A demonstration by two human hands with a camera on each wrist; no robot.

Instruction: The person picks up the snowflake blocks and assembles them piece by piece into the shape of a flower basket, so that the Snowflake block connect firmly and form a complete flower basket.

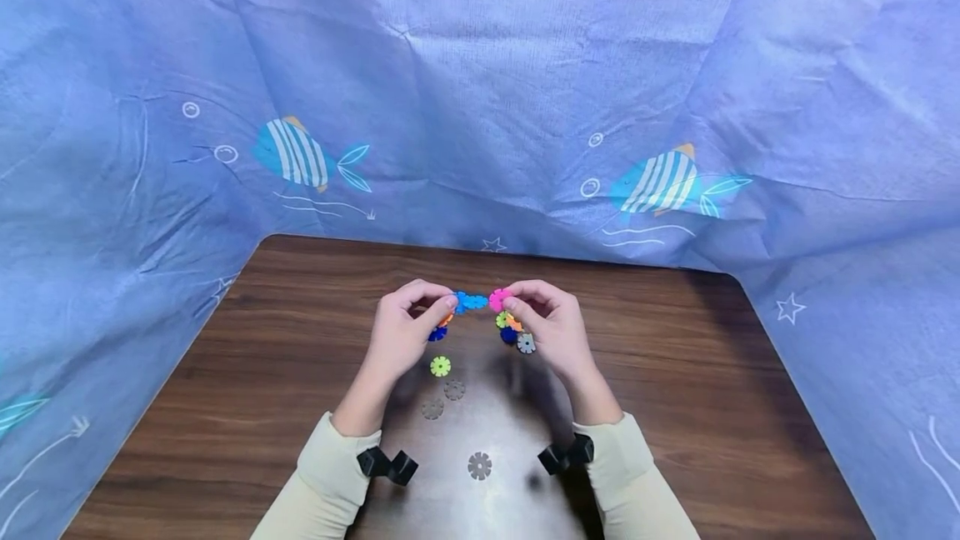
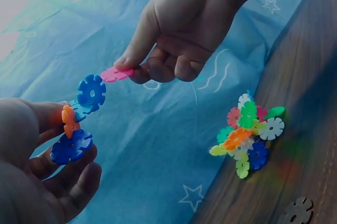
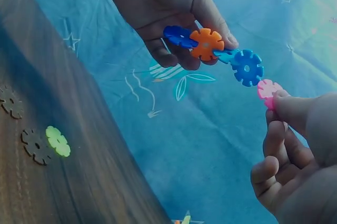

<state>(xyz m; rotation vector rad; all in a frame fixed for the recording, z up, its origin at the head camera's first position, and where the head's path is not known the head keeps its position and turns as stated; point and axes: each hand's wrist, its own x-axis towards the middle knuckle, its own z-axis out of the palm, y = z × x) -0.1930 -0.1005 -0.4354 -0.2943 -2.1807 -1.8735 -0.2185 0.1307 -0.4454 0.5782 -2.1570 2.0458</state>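
Observation:
My left hand (image 1: 405, 327) pinches a chain of slotted plastic snowflake discs between thumb and forefinger. The chain has a dark blue disc (image 2: 71, 147), an orange disc (image 3: 207, 44), a light blue disc (image 2: 81, 109) and, at its free end, a blue disc (image 3: 247, 68). Opposite it, my right hand (image 1: 551, 323) holds a pink snowflake disc (image 1: 499, 300) by its edge between thumb and forefinger. The pink disc's rim is right at the end blue disc's rim in the right wrist view. Both hands are raised over the table.
A multicoloured cluster of snowflake discs (image 2: 239, 139) sits on the wooden table (image 1: 675, 407), partly behind my right hand in the head view. A yellow-green disc (image 1: 440, 366) and several greyish discs (image 1: 480, 466) lie nearer me. A blue fish-print cloth (image 1: 480, 107) surrounds the table.

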